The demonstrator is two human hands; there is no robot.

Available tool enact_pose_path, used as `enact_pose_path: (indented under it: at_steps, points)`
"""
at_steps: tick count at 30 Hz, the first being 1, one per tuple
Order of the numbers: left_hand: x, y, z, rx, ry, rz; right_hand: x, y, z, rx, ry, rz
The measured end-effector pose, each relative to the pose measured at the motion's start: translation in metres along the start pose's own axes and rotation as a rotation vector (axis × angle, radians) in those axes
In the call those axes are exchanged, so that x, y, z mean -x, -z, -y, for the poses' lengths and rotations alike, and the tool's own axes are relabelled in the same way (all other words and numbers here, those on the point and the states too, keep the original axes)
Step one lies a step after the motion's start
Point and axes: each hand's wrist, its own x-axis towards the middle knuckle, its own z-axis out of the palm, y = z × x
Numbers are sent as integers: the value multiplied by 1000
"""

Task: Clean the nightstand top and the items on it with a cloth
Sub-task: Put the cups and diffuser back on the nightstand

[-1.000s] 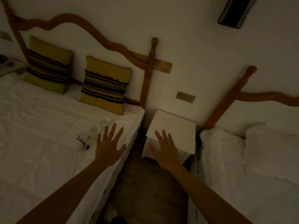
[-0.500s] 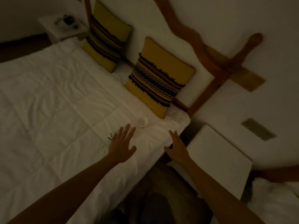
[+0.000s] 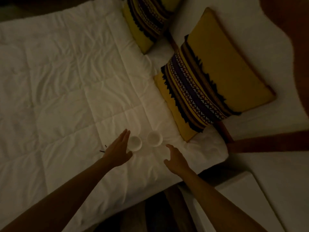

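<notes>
Two small white round bowls sit side by side on the white bed cover: the left bowl [image 3: 135, 143] and the right bowl [image 3: 154, 138]. My left hand [image 3: 119, 150] reaches over the cover with straight fingers, its fingertips beside the left bowl. My right hand [image 3: 175, 159] hovers just below the right bowl, fingers loosely curved, holding nothing. Thin dark sticks [image 3: 103, 149] peek out left of my left hand. The white nightstand top [image 3: 237, 208] is bare at the lower right. No cloth is in view.
The white quilted bed [image 3: 66, 91] fills the left and middle. Two yellow cushions with dark woven bands lean at the head: the near one [image 3: 212, 74] and the far one [image 3: 147, 19]. A dark wooden headboard rail [image 3: 267, 141] runs behind them. Dark floor lies between bed and nightstand.
The view swung left and down from the nightstand onto the bed. Both hands moved from the nightstand's side over the cover, toward the two white bowls.
</notes>
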Motion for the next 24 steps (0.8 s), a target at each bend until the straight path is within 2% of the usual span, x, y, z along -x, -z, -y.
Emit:
enact_pose_path:
  at_steps: [2, 5, 10, 13, 17, 24]
  points:
    - [-29, -19, -12, 40, 77, 34, -34, 4, -15, 62, 45, 28]
    - [-52, -39, -27, 46, 132, -1, -60, 8, -20, 153, 123, 16]
    - [-85, -88, -32, -85, 261, -41, -110, 5, -25, 293, 312, 24]
    - [-98, -104, -25, -124, 324, -35, -132, -3, -20, 241, 301, 115]
    - [-107, -116, -10, -175, 312, -15, -151, -19, -19, 181, 285, 187]
    - [-110, -104, -12, -123, 262, 20, -149, -26, -24, 166, 266, -2]
